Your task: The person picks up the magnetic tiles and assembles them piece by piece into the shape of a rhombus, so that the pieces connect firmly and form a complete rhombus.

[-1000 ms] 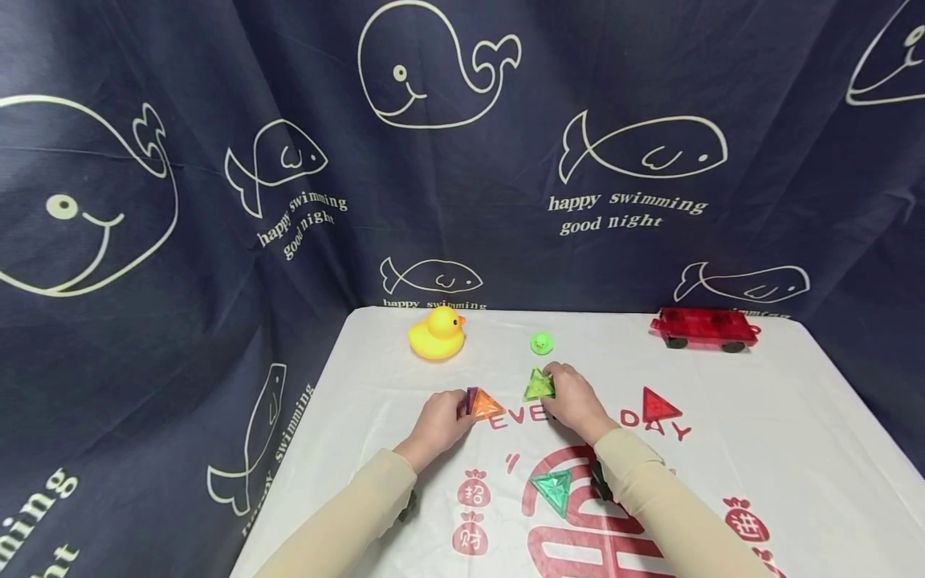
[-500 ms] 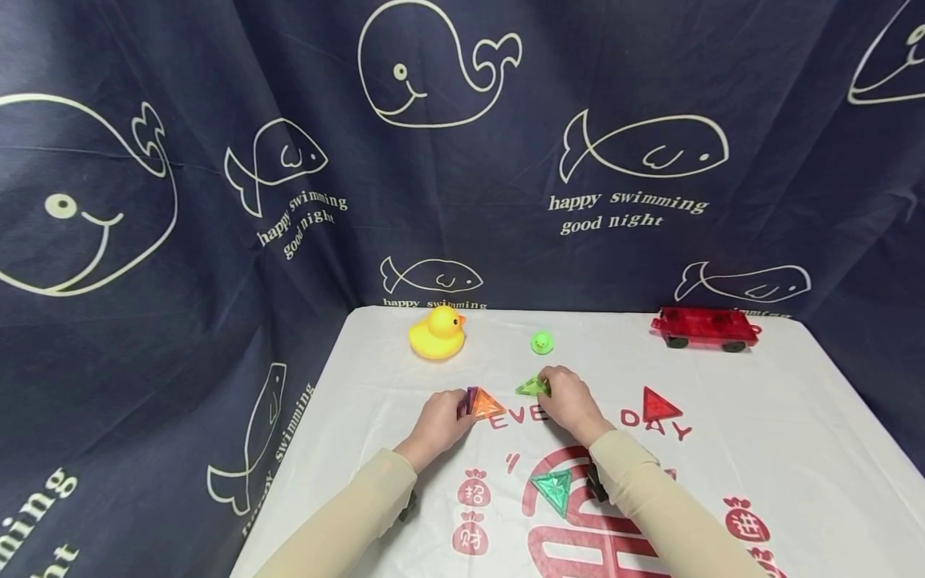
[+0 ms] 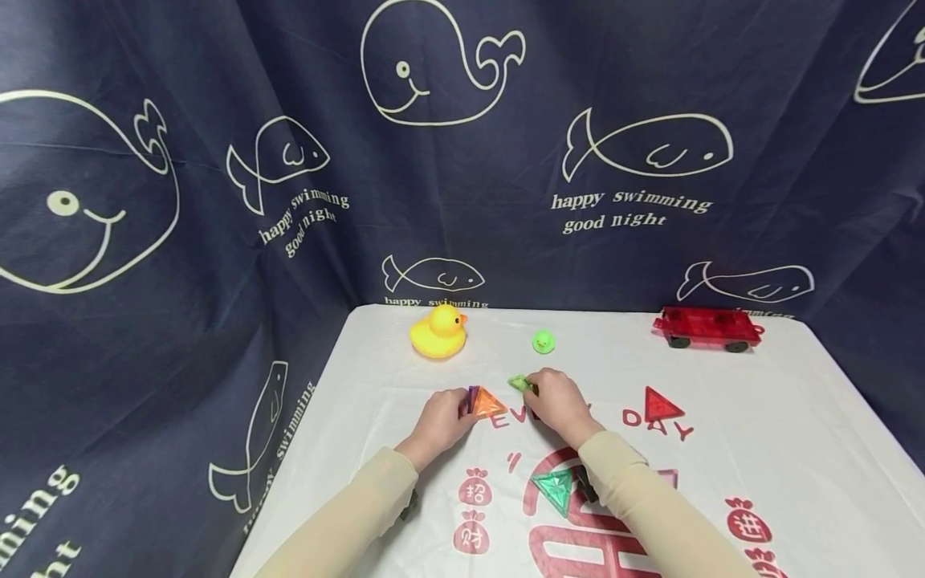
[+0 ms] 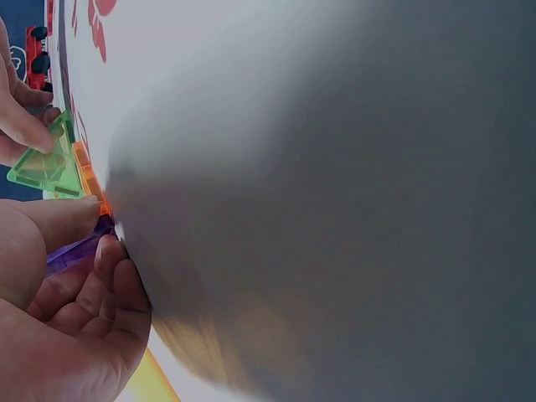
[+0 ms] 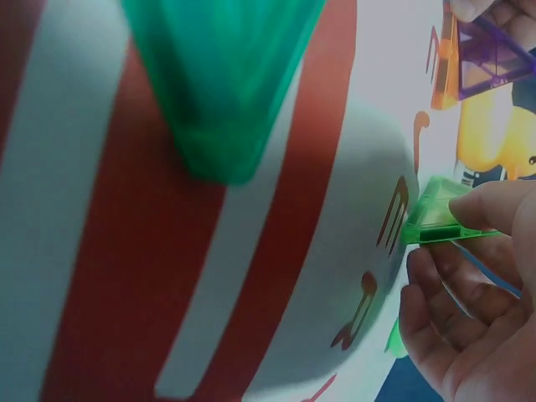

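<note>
My left hand pinches a purple triangular magnetic tile between thumb and fingers, low over the white cloth. Against it stands an orange triangular tile, the two meeting along an edge. To the right, my right hand grips a light green triangular tile, thumb on top and fingers beneath. The green tile is tilted, its free corner pointing left, a short gap from the orange one in the head view. My right fingers cover part of it.
A teal triangular tile lies nearer me and a red one to the right. Along the back are a yellow rubber duck, a small green toy and a red wheeled car base. A dark-blue curtain hangs behind.
My right hand has moved left with the light green tile, which has turned from face-on to flatter. My left hand and the purple and orange tiles have stayed in place.
</note>
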### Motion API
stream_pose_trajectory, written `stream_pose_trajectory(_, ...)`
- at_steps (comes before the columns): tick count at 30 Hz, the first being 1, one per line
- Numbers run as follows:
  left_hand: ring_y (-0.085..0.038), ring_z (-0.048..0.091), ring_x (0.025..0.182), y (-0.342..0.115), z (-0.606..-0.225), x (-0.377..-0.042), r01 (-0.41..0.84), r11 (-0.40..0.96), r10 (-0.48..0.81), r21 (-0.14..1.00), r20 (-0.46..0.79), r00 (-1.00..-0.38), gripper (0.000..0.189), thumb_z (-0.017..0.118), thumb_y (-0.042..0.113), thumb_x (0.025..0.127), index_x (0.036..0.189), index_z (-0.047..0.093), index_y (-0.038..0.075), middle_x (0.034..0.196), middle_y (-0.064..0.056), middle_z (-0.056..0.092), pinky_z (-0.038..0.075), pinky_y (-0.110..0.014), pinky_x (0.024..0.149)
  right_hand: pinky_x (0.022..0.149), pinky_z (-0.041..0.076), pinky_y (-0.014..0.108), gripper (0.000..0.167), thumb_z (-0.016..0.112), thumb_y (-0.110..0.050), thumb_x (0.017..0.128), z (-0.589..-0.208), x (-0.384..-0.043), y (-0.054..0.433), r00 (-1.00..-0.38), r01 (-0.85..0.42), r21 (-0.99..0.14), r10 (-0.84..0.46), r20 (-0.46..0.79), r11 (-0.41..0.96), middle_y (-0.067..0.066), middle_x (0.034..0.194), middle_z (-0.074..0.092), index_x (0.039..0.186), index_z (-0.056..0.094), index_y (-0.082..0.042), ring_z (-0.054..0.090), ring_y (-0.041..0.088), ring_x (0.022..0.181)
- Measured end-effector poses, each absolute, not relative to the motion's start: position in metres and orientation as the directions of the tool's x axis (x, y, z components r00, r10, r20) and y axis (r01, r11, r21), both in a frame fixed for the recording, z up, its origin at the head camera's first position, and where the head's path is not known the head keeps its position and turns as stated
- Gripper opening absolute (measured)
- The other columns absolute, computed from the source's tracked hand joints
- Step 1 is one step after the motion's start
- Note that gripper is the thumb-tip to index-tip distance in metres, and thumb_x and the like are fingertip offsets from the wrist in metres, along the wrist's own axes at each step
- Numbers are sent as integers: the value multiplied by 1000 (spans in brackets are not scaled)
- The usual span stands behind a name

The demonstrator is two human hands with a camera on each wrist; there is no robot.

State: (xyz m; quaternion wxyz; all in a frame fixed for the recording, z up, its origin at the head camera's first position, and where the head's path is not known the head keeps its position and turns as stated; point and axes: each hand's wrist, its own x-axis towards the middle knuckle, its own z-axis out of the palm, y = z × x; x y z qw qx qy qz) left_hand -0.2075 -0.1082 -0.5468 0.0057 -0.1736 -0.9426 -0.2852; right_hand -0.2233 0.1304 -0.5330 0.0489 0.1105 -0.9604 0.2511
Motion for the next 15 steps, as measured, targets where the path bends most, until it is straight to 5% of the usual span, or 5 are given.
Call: stream_pose_trajectory(15, -9, 47, 61, -108, -545, -207, 326, 776, 320, 540, 109, -941, 24, 82, 13, 91, 80, 61, 11, 66, 6, 50, 40, -27, 58, 66, 51, 36, 17, 77, -9, 90, -534, -221, 108, -955, -297, -458, -252, 159, 838, 5, 79, 62, 105, 81, -2, 54, 16, 67)
